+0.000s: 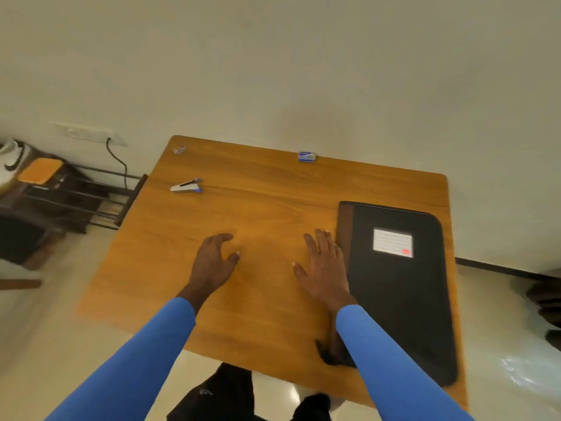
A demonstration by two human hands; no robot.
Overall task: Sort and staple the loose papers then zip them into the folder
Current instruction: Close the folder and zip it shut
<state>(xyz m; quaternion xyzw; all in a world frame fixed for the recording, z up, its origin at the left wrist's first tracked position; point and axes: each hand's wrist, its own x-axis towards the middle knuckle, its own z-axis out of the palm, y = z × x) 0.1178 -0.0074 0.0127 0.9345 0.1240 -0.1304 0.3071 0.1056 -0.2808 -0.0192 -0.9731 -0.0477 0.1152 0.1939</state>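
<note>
The right grip [326,268] is spread flat and empty, fingers straight, just beside the left long edge of the black folder [400,299]; whether it touches, I cannot tell. The left grip [212,262], loosely curled on nothing, is farther left. The folder lies closed on the surface [258,202], its long axis running away from the person, so the right grip is nearer; no loose papers show.

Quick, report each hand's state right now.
Left hand: open, fingers loosely curled, holding nothing.
Right hand: open, fingers straight, holding nothing, beside the folder.
</note>
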